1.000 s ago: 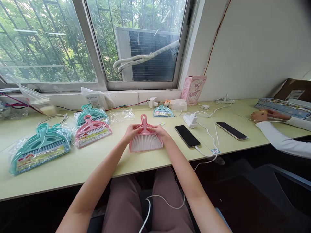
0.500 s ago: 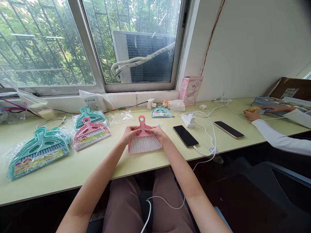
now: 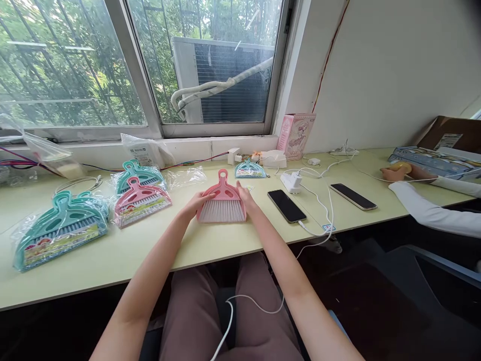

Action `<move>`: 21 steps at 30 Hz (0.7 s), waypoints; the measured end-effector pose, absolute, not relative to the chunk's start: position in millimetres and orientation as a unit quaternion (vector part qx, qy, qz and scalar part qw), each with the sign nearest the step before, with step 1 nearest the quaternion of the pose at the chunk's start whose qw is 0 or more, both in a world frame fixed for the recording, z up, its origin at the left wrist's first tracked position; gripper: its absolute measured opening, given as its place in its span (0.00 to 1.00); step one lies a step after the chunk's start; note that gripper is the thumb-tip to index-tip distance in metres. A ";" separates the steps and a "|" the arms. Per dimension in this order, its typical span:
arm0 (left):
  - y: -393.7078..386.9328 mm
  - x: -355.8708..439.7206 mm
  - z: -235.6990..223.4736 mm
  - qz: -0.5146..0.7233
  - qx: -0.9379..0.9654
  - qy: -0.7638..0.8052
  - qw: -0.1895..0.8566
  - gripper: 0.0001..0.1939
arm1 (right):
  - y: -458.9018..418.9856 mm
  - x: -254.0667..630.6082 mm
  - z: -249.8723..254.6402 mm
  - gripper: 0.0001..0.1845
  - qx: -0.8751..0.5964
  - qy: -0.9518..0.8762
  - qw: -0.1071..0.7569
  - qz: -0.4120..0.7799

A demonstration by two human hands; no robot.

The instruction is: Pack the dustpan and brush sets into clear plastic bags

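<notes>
Grip in the head view: the left hand (image 3: 199,202) is clamped on the pink dustpan-and-brush set (image 3: 223,191), thumb over its face; the right hand (image 3: 246,199) touches its right side, but whether it is closed I cannot tell. It sits between the worktop's (image 3: 128,250) front and back edges. Even pressure at both sides should spare the bristles (image 3: 221,212).

Pink dustpan set (image 3: 222,195) with white bristles (image 3: 221,212), teal dustpan sets (image 3: 63,214) with blue bristles (image 3: 67,230), pale yellow-green tabletop (image 3: 150,253)
</notes>
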State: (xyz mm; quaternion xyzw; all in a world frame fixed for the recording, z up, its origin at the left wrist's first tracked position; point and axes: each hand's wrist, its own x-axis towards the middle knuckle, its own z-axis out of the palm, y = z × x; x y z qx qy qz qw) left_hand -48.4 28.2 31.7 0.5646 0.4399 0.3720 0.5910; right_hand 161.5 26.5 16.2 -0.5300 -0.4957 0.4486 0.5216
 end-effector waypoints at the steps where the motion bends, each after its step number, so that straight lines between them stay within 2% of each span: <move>1: 30.8 -50.3 29.1 0.384 0.546 0.450 0.594 0.29 | 29.7 165.6 13.5 0.31 -0.565 -0.495 0.521 0.406; 3: 37.3 -54.4 23.8 0.417 0.500 0.470 0.596 0.28 | 34.6 174.5 7.6 0.27 -0.653 -0.501 0.493 0.282; 6: 49.4 -62.1 17.4 0.495 0.424 0.468 0.597 0.23 | 38.0 180.8 -2.7 0.19 -0.744 -0.540 0.377 0.113; 8: 57.4 -67.5 15.0 0.553 0.373 0.461 0.585 0.17 | 38.7 178.0 -8.5 0.19 -0.740 -0.592 0.310 0.076; 10: 63.7 -72.0 13.3 0.598 0.336 0.454 0.569 0.16 | 39.3 172.5 -11.9 0.16 -0.715 -0.637 0.280 0.074; 14: 69.7 -76.7 9.8 0.645 0.288 0.441 0.555 0.16 | 42.9 167.1 -13.2 0.12 -0.688 -0.659 0.283 0.110; 21: 72.5 -72.5 4.8 0.665 0.277 0.400 0.567 0.15 | 46.4 172.4 -10.6 0.28 -0.714 -0.562 0.384 0.164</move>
